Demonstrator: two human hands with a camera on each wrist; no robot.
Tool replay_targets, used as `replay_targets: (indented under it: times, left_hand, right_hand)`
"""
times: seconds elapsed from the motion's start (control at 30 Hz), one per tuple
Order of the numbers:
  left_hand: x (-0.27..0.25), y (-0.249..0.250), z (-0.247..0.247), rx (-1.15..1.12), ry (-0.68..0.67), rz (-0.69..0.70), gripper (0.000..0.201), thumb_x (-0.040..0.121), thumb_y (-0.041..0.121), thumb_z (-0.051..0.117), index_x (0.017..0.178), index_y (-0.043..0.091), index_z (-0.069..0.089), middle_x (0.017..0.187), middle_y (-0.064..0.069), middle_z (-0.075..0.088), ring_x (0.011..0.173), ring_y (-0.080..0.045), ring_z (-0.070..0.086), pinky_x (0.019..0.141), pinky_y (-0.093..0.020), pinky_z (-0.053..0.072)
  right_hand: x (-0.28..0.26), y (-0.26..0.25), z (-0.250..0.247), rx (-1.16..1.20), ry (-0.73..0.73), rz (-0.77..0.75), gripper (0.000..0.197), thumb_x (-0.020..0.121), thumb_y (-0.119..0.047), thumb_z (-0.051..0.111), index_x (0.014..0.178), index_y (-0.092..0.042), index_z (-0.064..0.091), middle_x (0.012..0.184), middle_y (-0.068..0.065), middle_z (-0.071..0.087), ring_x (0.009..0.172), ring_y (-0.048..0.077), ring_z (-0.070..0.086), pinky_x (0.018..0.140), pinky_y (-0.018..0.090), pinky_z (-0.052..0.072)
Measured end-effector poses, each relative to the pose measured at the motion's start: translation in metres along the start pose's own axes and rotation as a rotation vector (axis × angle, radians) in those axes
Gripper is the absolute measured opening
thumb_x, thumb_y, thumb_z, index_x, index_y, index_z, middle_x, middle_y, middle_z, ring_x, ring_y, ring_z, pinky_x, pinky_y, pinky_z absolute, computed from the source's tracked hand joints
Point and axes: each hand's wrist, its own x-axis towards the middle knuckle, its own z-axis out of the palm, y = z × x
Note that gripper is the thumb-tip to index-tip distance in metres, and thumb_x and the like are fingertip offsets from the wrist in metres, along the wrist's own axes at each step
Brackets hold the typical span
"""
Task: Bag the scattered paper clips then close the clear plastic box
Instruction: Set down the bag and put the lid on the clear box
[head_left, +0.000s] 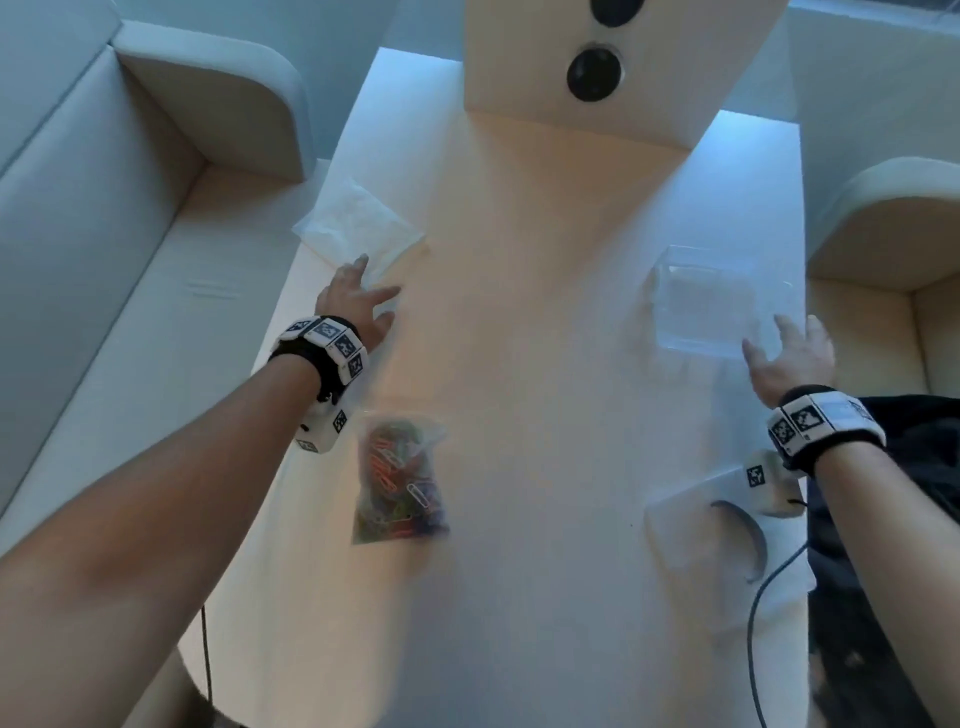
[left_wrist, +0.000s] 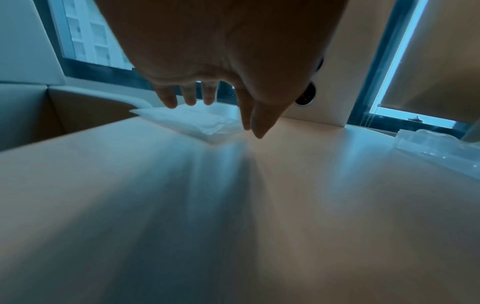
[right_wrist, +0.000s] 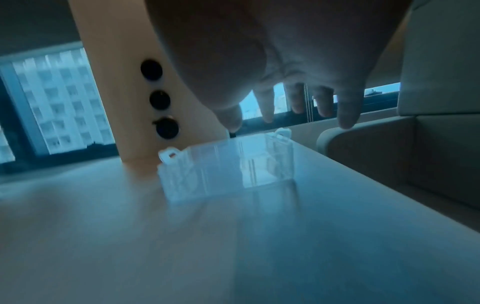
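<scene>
A clear plastic bag (head_left: 400, 478) full of coloured paper clips lies on the white table (head_left: 519, 364), near the left front. My left hand (head_left: 358, 301) hovers beyond it with fingers spread, just short of a pile of clear bags (head_left: 358, 223) (left_wrist: 197, 121), holding nothing. The clear plastic box (head_left: 719, 301) (right_wrist: 228, 164) sits at the right side of the table. My right hand (head_left: 789, 353) (right_wrist: 288, 105) is above its near right corner, fingers straight and spread, empty. I cannot tell whether the box lid is down.
A white column (head_left: 618, 67) with round black sockets rises from the table's far end. Pale sofas (head_left: 104, 218) flank both sides. A white flat device (head_left: 701, 535) with a cable lies at the front right, and dark cloth (head_left: 904, 519) sits past the table's right edge.
</scene>
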Motion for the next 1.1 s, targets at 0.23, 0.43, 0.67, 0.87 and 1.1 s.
replay_targets:
  times: [0.23, 0.43, 0.67, 0.87, 1.1]
  left_hand:
    - [-0.003, 0.008, 0.012, -0.133, 0.004, 0.018, 0.036, 0.089, 0.014, 0.058, 0.122, -0.001, 0.06, 0.143, -0.018, 0.045, 0.124, -0.038, 0.049, 0.107, -0.039, 0.04]
    - [-0.048, 0.035, -0.023, -0.613, 0.388, 0.117, 0.02, 0.083, 0.001, 0.067, 0.095, 0.012, 0.077, 0.1, -0.004, 0.069, 0.087, -0.018, 0.067, 0.083, -0.024, 0.056]
    - [-0.142, 0.115, -0.023, -0.812, 0.282, 0.414, 0.017, 0.082, 0.0, 0.066, 0.092, 0.013, 0.07, 0.081, 0.003, 0.068, 0.074, -0.009, 0.067, 0.076, -0.028, 0.059]
    - [-0.203, 0.125, 0.041, -0.62, -0.043, 0.52, 0.043, 0.076, -0.004, 0.057, 0.114, 0.009, 0.069, 0.084, -0.003, 0.061, 0.074, -0.018, 0.06, 0.073, -0.03, 0.053]
    - [-0.232, 0.117, 0.054, -0.498, -0.128, 0.538, 0.016, 0.08, 0.016, 0.067, 0.09, 0.008, 0.076, 0.087, -0.005, 0.05, 0.071, -0.021, 0.054, 0.069, -0.033, 0.05]
  right_hand:
    - [-0.035, -0.029, 0.029, 0.061, -0.062, -0.198, 0.025, 0.095, -0.028, 0.055, 0.109, -0.016, 0.072, 0.134, 0.021, 0.041, 0.125, 0.038, 0.042, 0.108, 0.039, 0.035]
    - [-0.115, -0.063, 0.052, 0.083, -0.122, -0.403, 0.018, 0.091, -0.025, 0.063, 0.097, -0.015, 0.077, 0.115, 0.02, 0.048, 0.109, 0.037, 0.047, 0.099, 0.037, 0.038]
    - [-0.216, -0.068, 0.067, 0.124, -0.256, -0.442, 0.023, 0.092, -0.037, 0.06, 0.1, -0.023, 0.076, 0.105, 0.008, 0.046, 0.103, 0.026, 0.047, 0.096, 0.03, 0.039]
    - [-0.269, -0.05, 0.061, 0.135, -0.281, -0.445, 0.026, 0.092, -0.037, 0.061, 0.106, -0.017, 0.07, 0.101, 0.001, 0.053, 0.093, 0.018, 0.056, 0.088, 0.031, 0.049]
    - [-0.283, -0.036, 0.044, 0.323, -0.102, -0.444, 0.077, 0.068, -0.025, 0.085, 0.132, -0.026, 0.043, 0.126, -0.002, 0.039, 0.082, 0.01, 0.056, 0.069, 0.024, 0.053]
